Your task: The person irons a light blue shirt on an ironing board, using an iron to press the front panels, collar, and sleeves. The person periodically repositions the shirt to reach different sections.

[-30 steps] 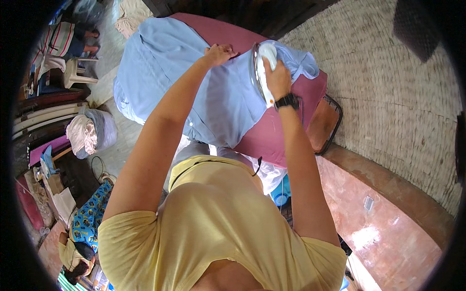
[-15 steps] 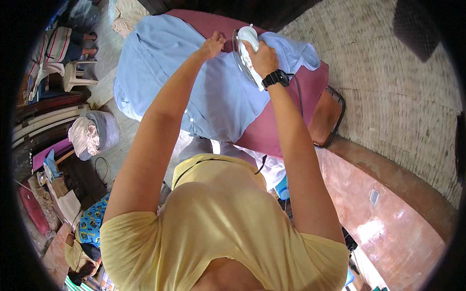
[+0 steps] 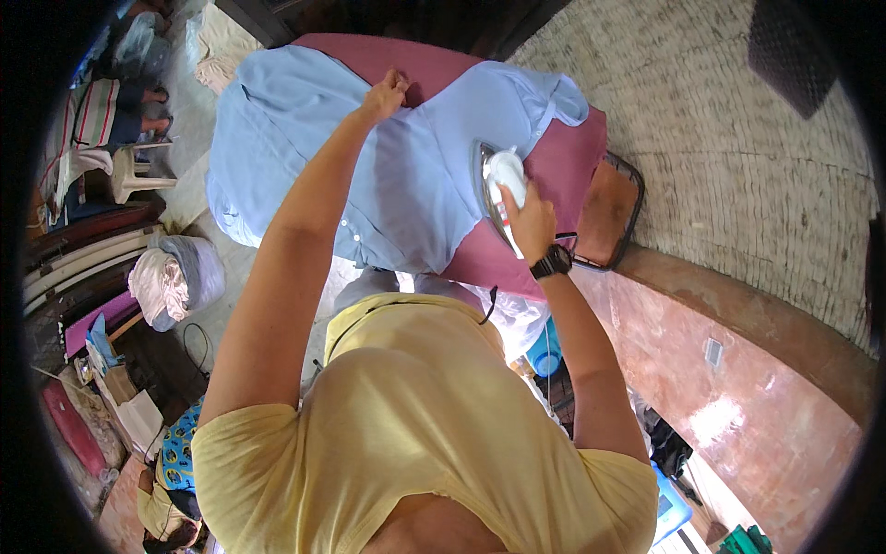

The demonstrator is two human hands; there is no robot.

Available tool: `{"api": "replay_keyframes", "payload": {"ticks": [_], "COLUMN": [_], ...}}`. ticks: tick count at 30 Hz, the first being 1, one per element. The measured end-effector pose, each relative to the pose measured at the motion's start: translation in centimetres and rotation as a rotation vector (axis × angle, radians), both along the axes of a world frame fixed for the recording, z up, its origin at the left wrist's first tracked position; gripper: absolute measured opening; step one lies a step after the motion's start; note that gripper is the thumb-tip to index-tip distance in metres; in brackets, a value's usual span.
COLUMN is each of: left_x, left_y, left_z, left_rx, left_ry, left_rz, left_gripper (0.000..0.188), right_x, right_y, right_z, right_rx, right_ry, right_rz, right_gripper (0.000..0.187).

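A light blue buttoned shirt (image 3: 406,175) lies spread over an ironing board (image 3: 572,175) with a maroon cover. My right hand (image 3: 531,226) is wrapped round the handle of a white clothes iron (image 3: 507,177), which stands at the shirt's right-hand edge, near the sleeve. At the far edge of the shirt is my left hand (image 3: 386,94), fingers curled together on the cloth; the fingertips are small and partly hidden. On the left the shirt hangs past the board.
A metal frame with a brown panel (image 3: 611,210) projects from the board's right end. Beside it runs a low pinkish wall (image 3: 683,323). Left on the floor stand a cloth bundle (image 3: 175,277) and a plastic stool (image 3: 138,171). Other people are at the left.
My right hand has drawn the iron toward me and slightly right, off the shirt's far part. My left hand stays at the far edge; the whole view has shifted a little.
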State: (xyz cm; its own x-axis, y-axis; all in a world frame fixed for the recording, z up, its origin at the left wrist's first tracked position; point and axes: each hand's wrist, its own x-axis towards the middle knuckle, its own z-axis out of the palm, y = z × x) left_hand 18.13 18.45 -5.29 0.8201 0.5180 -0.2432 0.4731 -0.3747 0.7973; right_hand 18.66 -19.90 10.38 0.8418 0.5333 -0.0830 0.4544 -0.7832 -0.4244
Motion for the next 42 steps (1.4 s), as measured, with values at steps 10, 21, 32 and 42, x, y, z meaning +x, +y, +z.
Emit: {"api": "replay_keyframes", "payload": {"ticks": [10, 21, 32, 42], "left_x": [0.0, -0.3, -2.0, -2.5], "left_y": [-0.7, -0.9, -1.4, 1.8], "left_z": [0.8, 1.5, 6.0, 11.5], "left_rx": [0.086, 0.080, 0.705, 0.541], "left_ry": [0.095, 0.084, 0.009, 0.112], "left_rz": [-0.010, -0.025, -0.485, -0.594], "left_gripper": [0.042, 0.041, 0.038, 0.039], "right_x": [8.3, 10.6, 3.9, 5.6], "right_y": [10.3, 15.8, 8.4, 5.6], "right_z": [1.3, -0.1, 0.4, 0.5], "right_rx": [0.034, 0.106, 0.202, -0.042], "right_ry": [-0.084, -0.063, 0.150, 0.058], "right_rz": [-0.106, 0.133, 0.148, 0.309], "right_gripper": [0.060, 0.067, 0.069, 0.074]}}
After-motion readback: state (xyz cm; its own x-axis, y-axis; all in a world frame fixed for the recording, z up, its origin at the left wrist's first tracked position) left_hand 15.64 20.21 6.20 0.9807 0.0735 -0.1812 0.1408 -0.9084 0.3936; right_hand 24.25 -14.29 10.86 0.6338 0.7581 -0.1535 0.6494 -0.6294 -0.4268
